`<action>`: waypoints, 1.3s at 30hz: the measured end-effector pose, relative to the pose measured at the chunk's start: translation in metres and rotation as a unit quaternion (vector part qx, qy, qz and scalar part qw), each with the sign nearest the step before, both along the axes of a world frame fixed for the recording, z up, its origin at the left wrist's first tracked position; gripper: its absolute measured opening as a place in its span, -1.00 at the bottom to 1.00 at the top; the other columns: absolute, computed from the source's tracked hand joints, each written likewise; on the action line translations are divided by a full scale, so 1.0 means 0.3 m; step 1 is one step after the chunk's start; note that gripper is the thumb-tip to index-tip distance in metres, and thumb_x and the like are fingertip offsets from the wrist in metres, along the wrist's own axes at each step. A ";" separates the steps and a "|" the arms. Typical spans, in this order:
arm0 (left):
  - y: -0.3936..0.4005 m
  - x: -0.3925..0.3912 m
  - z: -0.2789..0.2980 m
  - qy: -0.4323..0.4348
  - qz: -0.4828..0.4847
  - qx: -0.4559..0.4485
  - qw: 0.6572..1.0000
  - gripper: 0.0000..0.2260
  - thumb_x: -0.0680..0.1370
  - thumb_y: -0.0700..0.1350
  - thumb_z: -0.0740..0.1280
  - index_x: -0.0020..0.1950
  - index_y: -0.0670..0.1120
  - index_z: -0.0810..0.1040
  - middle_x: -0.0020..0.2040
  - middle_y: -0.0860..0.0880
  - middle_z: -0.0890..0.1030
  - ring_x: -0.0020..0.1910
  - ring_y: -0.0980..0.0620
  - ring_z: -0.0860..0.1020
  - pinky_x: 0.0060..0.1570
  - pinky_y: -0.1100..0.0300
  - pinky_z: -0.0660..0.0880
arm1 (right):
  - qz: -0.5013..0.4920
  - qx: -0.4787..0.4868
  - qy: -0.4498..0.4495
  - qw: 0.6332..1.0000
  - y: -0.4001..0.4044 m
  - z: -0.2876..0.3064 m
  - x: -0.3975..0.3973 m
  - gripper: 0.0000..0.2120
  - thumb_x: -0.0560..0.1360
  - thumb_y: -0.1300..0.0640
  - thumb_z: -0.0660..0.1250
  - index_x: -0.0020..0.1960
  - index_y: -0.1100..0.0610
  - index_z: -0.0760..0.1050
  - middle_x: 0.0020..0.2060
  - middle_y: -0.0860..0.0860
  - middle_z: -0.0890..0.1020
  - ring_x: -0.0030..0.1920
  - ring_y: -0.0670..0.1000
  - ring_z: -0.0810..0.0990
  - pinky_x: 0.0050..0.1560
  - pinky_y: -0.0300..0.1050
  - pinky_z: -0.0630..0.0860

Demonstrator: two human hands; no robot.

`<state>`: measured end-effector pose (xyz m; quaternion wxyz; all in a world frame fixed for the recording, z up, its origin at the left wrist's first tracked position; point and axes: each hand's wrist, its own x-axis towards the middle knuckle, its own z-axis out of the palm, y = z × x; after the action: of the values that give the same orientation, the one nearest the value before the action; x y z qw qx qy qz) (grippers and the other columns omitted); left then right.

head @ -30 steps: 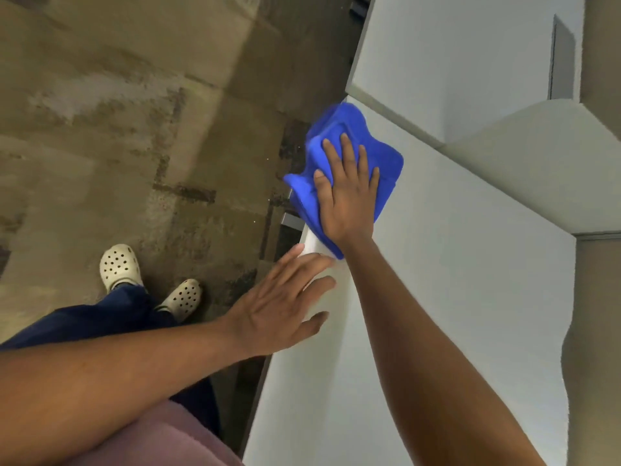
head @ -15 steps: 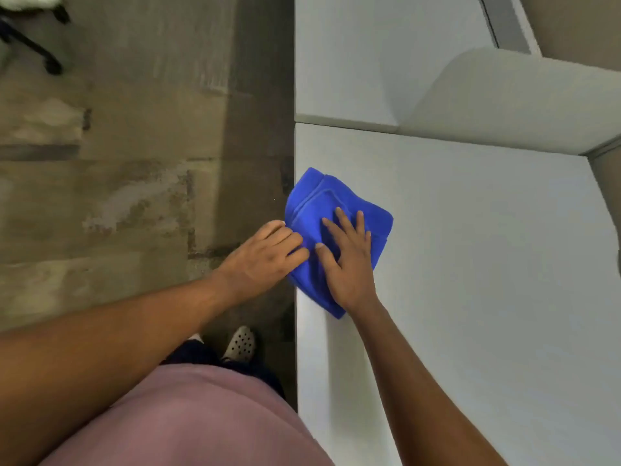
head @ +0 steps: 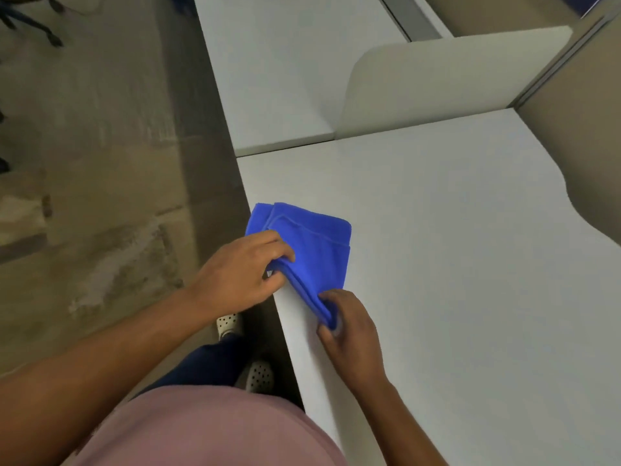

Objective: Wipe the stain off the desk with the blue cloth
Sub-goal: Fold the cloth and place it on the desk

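Folded blue cloth [head: 312, 243] at desk [head: 453, 264] edge, both hands' fingers (left hand [head: 240, 272], right hand [head: 349, 327]) pinching it

Bare forearms, no sleeves reaching the wrists, no watch or rings visible on left hand [head: 240, 270] or right hand [head: 353, 334]. Dusty-pink soft fabric top [head: 201, 428] filling the lower edge of the view. Dark navy trousers [head: 205, 364] below it. Pale cream perforated clog shoes [head: 257, 376], dotted with small round holes across the toes.
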<state>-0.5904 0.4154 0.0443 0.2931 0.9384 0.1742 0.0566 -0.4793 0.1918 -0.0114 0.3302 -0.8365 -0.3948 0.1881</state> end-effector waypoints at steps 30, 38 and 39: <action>0.644 0.544 0.042 0.129 -0.173 -0.252 0.943 -0.55 0.47 -0.24 0.52 0.27 0.17 0.64 0.05 0.14 0.71 0.06 0.17 0.66 0.12 0.20 0.59 | -0.295 0.063 0.142 0.943 0.304 0.219 0.347 -0.82 0.59 0.24 0.45 0.07 -0.02 0.68 0.16 -0.11 0.69 0.16 -0.11 0.67 0.02 -0.22 0.57; 0.592 0.292 -0.104 0.044 -0.371 -0.078 0.924 -0.63 0.45 -0.16 0.47 0.19 0.19 0.66 0.07 0.31 0.64 0.11 0.38 0.48 0.15 0.30 0.45 | -0.240 -0.002 0.052 0.969 0.182 0.132 0.084 -0.66 0.56 0.32 0.47 0.04 -0.15 0.74 0.31 -0.17 0.55 0.26 -0.04 0.60 0.02 -0.44 0.47; 0.586 0.275 -0.143 0.032 -0.389 -0.062 0.919 -0.64 0.44 -0.15 0.50 0.18 0.17 0.68 0.07 0.28 0.65 0.12 0.34 0.49 0.15 0.26 0.46 | -0.235 -0.018 0.047 0.971 0.177 0.112 0.070 -0.65 0.56 0.32 0.48 0.04 -0.16 0.74 0.32 -0.19 0.53 0.26 -0.07 0.58 0.02 -0.46 0.46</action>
<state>-0.5078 0.5914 0.0015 0.3438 0.9134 -0.1923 -0.1024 -0.4583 0.2449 0.0222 0.3686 -0.9017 -0.1678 0.1512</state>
